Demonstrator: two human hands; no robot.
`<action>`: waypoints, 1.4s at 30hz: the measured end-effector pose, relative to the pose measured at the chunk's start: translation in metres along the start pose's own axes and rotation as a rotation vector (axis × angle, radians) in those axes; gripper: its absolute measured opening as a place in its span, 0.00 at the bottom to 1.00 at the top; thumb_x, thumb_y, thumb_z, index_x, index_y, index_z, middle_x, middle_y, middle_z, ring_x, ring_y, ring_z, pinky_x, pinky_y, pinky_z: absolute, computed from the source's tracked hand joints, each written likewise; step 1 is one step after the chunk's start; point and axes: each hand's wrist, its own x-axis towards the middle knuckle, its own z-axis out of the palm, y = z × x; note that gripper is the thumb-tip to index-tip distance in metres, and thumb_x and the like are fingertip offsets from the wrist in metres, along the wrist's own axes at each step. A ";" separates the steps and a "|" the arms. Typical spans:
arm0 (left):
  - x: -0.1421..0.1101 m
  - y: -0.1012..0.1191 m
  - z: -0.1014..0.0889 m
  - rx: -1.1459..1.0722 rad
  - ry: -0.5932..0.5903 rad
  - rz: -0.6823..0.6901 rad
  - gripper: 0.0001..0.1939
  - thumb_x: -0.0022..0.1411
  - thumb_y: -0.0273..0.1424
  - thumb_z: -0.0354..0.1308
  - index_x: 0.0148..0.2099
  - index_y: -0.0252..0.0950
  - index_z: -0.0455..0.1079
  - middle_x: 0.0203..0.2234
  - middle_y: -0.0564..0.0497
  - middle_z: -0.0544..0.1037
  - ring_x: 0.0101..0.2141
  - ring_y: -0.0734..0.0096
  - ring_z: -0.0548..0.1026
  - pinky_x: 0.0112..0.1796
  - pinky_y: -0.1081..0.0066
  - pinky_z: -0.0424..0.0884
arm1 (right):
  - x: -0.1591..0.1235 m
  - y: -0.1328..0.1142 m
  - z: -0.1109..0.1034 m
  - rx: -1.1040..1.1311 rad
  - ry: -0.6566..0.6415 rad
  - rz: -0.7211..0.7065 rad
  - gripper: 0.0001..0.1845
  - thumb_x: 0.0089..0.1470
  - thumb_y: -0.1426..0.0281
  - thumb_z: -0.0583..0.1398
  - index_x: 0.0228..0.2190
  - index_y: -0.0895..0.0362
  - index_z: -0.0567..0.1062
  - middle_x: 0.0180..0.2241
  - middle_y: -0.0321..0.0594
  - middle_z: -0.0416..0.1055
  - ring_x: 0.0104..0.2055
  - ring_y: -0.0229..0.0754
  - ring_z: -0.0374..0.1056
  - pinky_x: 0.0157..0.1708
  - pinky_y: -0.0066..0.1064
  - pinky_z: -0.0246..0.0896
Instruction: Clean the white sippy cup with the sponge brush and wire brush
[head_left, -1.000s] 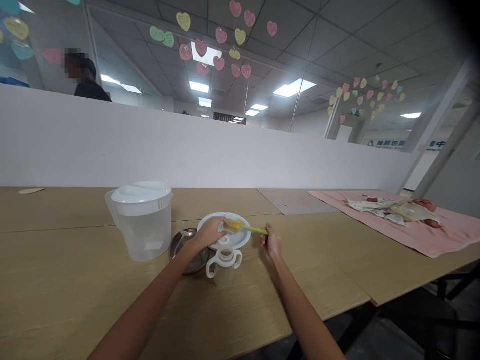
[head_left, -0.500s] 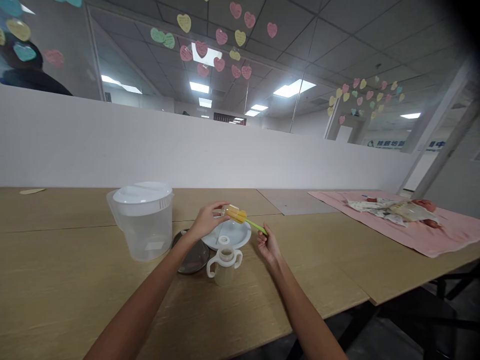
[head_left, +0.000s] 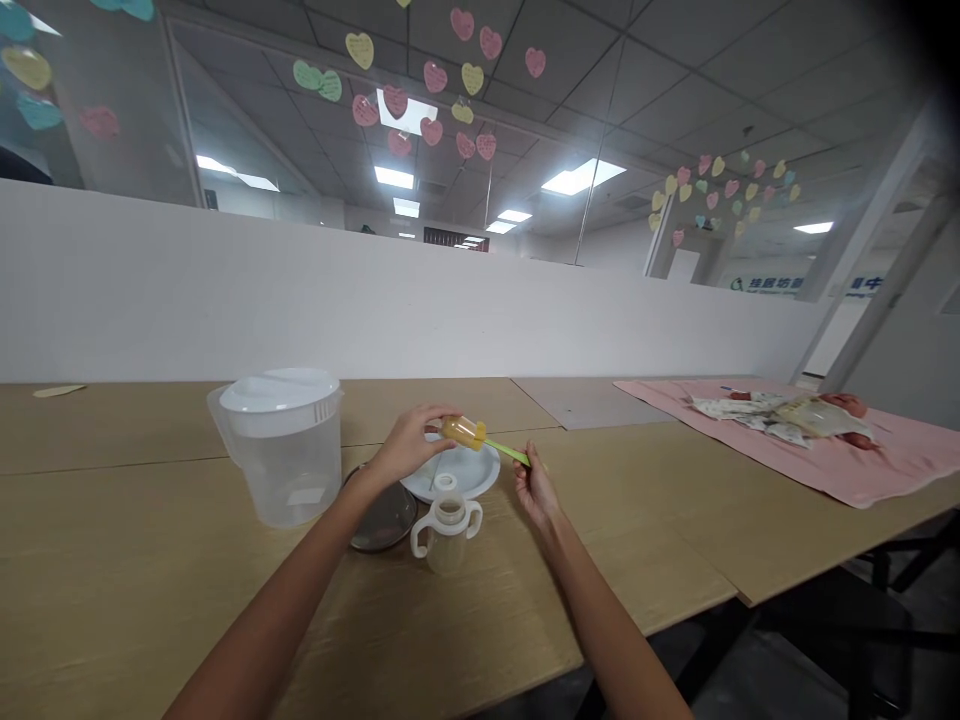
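My left hand is closed around a small clear bottle cap, held sideways above a white plate. A bottle brush with a yellow sponge head and green handle reaches into the cap's mouth; part of the sponge shows through the clear wall. My right hand grips the end of the green handle. Below them, a clear baby bottle with two white handles stands upright and uncapped. Behind its mouth, a white nipple piece is near the plate's front edge.
A lidded clear pitcher stands left of the plate. A dark round lid lies partly under my left forearm. At far right, a baby doll lies on a pink cloth. A white wall borders the table.
The brush's sponge has gone deeper into the clear cap, with less of it bare now. Both hands keep their grips. The view has shifted slightly.
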 end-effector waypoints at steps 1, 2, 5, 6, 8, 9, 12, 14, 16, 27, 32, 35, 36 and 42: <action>0.000 0.001 0.000 0.016 0.001 0.014 0.18 0.48 0.31 0.58 0.45 0.38 0.68 0.44 0.50 0.71 0.43 0.69 0.69 0.43 0.68 0.68 | -0.001 0.000 0.001 0.002 -0.003 0.001 0.12 0.46 0.63 0.60 0.24 0.60 0.67 0.13 0.29 0.64 0.13 0.24 0.58 0.10 0.11 0.54; 0.000 0.002 -0.001 0.045 0.004 0.029 0.18 0.49 0.31 0.57 0.45 0.38 0.68 0.45 0.50 0.70 0.43 0.69 0.69 0.43 0.68 0.68 | -0.002 0.000 0.002 0.000 -0.001 0.001 0.13 0.47 0.62 0.60 0.24 0.60 0.68 0.14 0.29 0.65 0.13 0.24 0.58 0.10 0.11 0.55; 0.000 0.006 -0.003 0.190 0.012 0.062 0.17 0.50 0.30 0.56 0.45 0.38 0.68 0.45 0.49 0.69 0.44 0.67 0.68 0.45 0.66 0.65 | -0.003 0.000 0.003 -0.034 0.013 -0.019 0.15 0.46 0.59 0.59 0.23 0.60 0.69 0.13 0.30 0.64 0.13 0.25 0.58 0.10 0.12 0.55; 0.000 0.007 -0.004 0.242 0.012 0.066 0.17 0.50 0.29 0.56 0.45 0.38 0.68 0.45 0.49 0.69 0.45 0.66 0.67 0.47 0.65 0.64 | -0.004 0.000 0.003 -0.048 0.013 -0.027 0.16 0.46 0.58 0.59 0.23 0.60 0.69 0.13 0.30 0.64 0.13 0.25 0.58 0.11 0.12 0.56; 0.000 0.007 -0.006 0.333 0.019 0.070 0.17 0.51 0.29 0.55 0.45 0.38 0.68 0.44 0.49 0.69 0.46 0.65 0.66 0.49 0.63 0.61 | -0.004 0.000 0.002 -0.067 -0.001 -0.032 0.16 0.46 0.57 0.59 0.24 0.60 0.69 0.13 0.30 0.65 0.13 0.25 0.58 0.12 0.13 0.56; 0.000 0.006 -0.007 0.371 0.025 0.073 0.17 0.51 0.28 0.55 0.45 0.39 0.68 0.44 0.49 0.68 0.46 0.65 0.66 0.49 0.63 0.61 | -0.004 0.000 0.001 -0.068 -0.006 -0.030 0.16 0.46 0.58 0.59 0.24 0.60 0.70 0.14 0.30 0.65 0.13 0.25 0.58 0.12 0.13 0.56; -0.001 0.004 -0.010 0.453 0.048 0.081 0.17 0.52 0.27 0.53 0.46 0.39 0.68 0.45 0.49 0.67 0.47 0.65 0.64 0.50 0.63 0.59 | -0.005 0.000 0.002 -0.057 -0.001 -0.017 0.16 0.46 0.58 0.59 0.25 0.61 0.71 0.14 0.31 0.66 0.12 0.25 0.58 0.12 0.13 0.56; -0.001 0.003 -0.012 0.452 0.071 0.075 0.17 0.52 0.26 0.52 0.46 0.39 0.68 0.45 0.49 0.67 0.48 0.65 0.64 0.50 0.62 0.59 | -0.005 -0.001 0.003 -0.044 0.007 -0.014 0.16 0.47 0.59 0.58 0.25 0.61 0.71 0.13 0.31 0.66 0.13 0.25 0.58 0.12 0.13 0.55; -0.001 0.002 -0.011 0.361 0.086 0.059 0.17 0.51 0.27 0.54 0.45 0.39 0.68 0.45 0.49 0.68 0.47 0.65 0.65 0.49 0.63 0.61 | -0.006 -0.001 0.003 -0.026 -0.004 -0.014 0.16 0.47 0.59 0.58 0.25 0.61 0.71 0.13 0.31 0.66 0.13 0.24 0.57 0.12 0.12 0.55; 0.001 0.002 0.004 -0.140 0.015 -0.090 0.21 0.43 0.34 0.62 0.43 0.35 0.69 0.42 0.47 0.72 0.40 0.65 0.71 0.39 0.66 0.71 | -0.003 -0.004 0.003 0.090 0.007 0.115 0.11 0.49 0.64 0.58 0.23 0.59 0.67 0.12 0.27 0.61 0.11 0.23 0.54 0.08 0.10 0.52; 0.001 0.005 -0.005 -0.138 -0.099 -0.141 0.22 0.43 0.35 0.62 0.44 0.35 0.68 0.40 0.48 0.73 0.39 0.66 0.71 0.37 0.69 0.71 | -0.004 -0.007 0.004 0.053 0.044 0.090 0.12 0.46 0.66 0.60 0.21 0.59 0.64 0.12 0.26 0.61 0.09 0.23 0.51 0.06 0.12 0.48; 0.000 0.005 -0.022 0.203 -0.003 -0.121 0.19 0.47 0.33 0.58 0.44 0.37 0.68 0.41 0.49 0.71 0.40 0.66 0.70 0.40 0.69 0.69 | -0.004 -0.007 0.002 0.004 0.093 0.063 0.11 0.47 0.66 0.60 0.21 0.59 0.64 0.11 0.26 0.60 0.09 0.23 0.51 0.07 0.12 0.48; -0.001 0.004 -0.030 0.365 0.039 -0.110 0.17 0.48 0.32 0.57 0.44 0.38 0.69 0.41 0.49 0.71 0.42 0.65 0.69 0.42 0.68 0.67 | -0.004 -0.006 0.001 -0.020 0.142 0.046 0.11 0.48 0.66 0.59 0.21 0.59 0.65 0.11 0.27 0.60 0.10 0.24 0.52 0.07 0.12 0.49; -0.011 -0.024 -0.055 0.871 -0.326 -0.464 0.28 0.43 0.28 0.59 0.50 0.35 0.64 0.44 0.43 0.71 0.43 0.58 0.69 0.42 0.66 0.65 | 0.000 -0.004 -0.003 -0.062 0.297 -0.005 0.11 0.51 0.67 0.55 0.20 0.59 0.63 0.10 0.28 0.61 0.10 0.25 0.54 0.08 0.13 0.51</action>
